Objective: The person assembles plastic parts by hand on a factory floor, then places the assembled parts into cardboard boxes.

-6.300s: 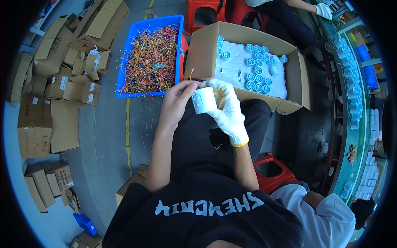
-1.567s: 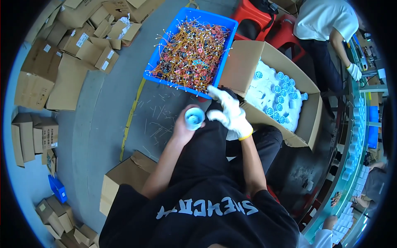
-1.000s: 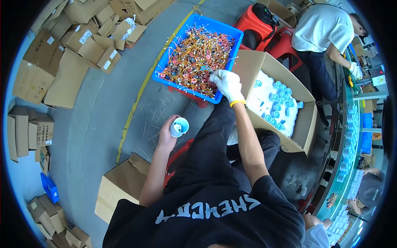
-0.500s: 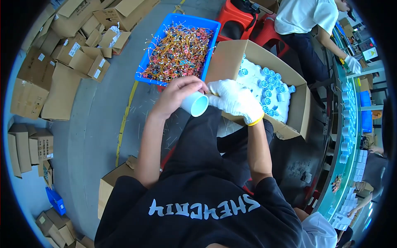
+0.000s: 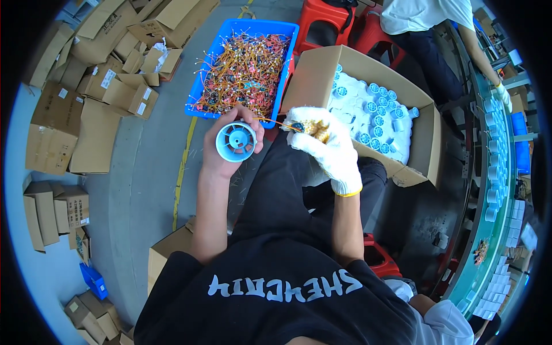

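My bare left hand (image 5: 211, 157) is wrapped round a light-blue plastic cylinder housing (image 5: 236, 142), its round end with a spoked hub facing up. My right hand (image 5: 332, 150) wears a white knit glove with yellowish, stained fingertips. Between its thumb and fingers it pinches a small dark electrical part (image 5: 297, 127). From that part a thin orange wire (image 5: 269, 120) runs across to my left fingers beside the housing. Whether the wire passes into the housing is hidden. Both hands are raised above my lap, slightly apart.
A blue bin (image 5: 198, 86) heaped with wired parts stands ahead. Right of it, a cardboard box (image 5: 313, 72) holds several light-blue housings. A green conveyor (image 5: 489, 253) with housings runs along the right, a co-worker (image 5: 425, 23) beside it. Red stools (image 5: 322, 29) stand behind; cartons (image 5: 57, 126) fill the left.
My left hand has turned the housing from lying sideways to spoked end up and moved left. My right hand has drawn apart, showing the wire and dark part.
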The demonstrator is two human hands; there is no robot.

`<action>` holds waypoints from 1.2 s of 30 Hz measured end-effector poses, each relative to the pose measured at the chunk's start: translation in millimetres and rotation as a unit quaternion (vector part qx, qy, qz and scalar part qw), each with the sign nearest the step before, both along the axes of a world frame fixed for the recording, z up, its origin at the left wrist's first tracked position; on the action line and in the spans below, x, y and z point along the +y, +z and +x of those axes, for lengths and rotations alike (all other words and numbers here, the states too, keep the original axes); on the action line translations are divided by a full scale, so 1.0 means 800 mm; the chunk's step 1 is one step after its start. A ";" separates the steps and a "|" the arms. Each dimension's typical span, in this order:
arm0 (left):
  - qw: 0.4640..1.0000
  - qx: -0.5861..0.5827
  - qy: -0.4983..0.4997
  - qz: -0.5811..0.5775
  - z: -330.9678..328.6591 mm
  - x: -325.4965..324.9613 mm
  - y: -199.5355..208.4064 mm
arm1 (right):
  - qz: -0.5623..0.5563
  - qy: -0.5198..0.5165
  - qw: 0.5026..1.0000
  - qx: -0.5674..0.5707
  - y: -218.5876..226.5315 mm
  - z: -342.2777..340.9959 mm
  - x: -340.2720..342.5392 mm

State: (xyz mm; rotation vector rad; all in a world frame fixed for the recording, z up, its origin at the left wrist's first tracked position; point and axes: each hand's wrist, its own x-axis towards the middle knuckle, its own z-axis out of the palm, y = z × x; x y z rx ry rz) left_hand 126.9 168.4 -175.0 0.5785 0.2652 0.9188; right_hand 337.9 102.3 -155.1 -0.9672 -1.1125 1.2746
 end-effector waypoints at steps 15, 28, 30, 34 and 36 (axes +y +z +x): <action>0.985 0.101 0.132 -0.046 -0.001 0.011 -0.019 | 0.128 -0.173 0.943 -0.253 0.042 0.006 -0.013; 0.971 -0.033 0.217 -0.096 0.021 0.010 -0.033 | 0.205 -0.177 0.866 -0.421 0.059 -0.036 -0.037; 0.973 -0.053 0.207 -0.091 0.022 0.009 -0.030 | 0.198 -0.184 0.865 -0.423 0.058 -0.039 -0.037; 0.980 -0.088 0.173 -0.043 0.022 0.009 -0.035 | 0.187 -0.199 0.863 -0.425 0.053 -0.041 -0.037; 0.980 -0.072 0.182 -0.033 0.024 0.006 -0.035 | 0.193 -0.203 0.865 -0.417 0.051 -0.042 -0.037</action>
